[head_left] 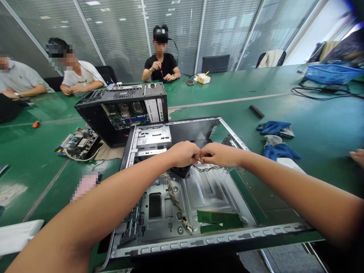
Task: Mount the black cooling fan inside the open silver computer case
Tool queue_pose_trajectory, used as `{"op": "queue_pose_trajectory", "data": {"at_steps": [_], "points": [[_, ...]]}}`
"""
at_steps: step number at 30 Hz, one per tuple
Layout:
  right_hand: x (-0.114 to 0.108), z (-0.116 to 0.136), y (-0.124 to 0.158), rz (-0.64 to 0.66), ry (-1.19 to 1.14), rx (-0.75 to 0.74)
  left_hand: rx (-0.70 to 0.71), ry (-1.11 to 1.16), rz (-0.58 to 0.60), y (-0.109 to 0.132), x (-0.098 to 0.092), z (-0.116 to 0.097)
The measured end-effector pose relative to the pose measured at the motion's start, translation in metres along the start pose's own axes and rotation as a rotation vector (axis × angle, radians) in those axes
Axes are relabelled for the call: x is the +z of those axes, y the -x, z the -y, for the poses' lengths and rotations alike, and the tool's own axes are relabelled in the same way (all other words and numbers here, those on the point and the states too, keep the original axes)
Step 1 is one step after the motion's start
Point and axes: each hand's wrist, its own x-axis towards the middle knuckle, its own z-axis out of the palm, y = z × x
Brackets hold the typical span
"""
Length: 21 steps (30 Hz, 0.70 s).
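Over an open computer case [176, 242] lying flat, my left hand [186, 152] and my right hand [217, 153] meet knuckle to knuckle. Both are closed, fingers pinched together; what lies between the fingertips is hidden. Just below my left hand is a black square part [182, 172], mostly covered. Thin dark wires [209, 168] run from near it beneath my right hand. A twisted beige cable bundle [174, 195] hangs down the case floor to a white connector. Green memory sticks [218, 218] lie inside near the front edge.
Behind stands another computer case [122, 98] with its motherboard exposed. A loose circuit board [81, 142] sits left, blue gloves [280, 149] and a black block [256, 111] right. A blue basket [330, 74] and cables are farther back. Several people sit around the green table [196, 98].
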Motion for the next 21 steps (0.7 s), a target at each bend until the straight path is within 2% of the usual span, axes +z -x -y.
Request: {"op": "queue_pose_trajectory", "data": {"at_steps": [8,21], "points": [[-0.0015,0.0013,-0.0013,-0.042,-0.052,0.050,-0.038,-0.048,-0.053,0.0006,0.0028,0.0044],[-0.0014,-0.0024,-0.0014,-0.041,0.014,0.023,-0.015,-0.096,-0.003,0.0022,-0.0013,-0.0023]]}}
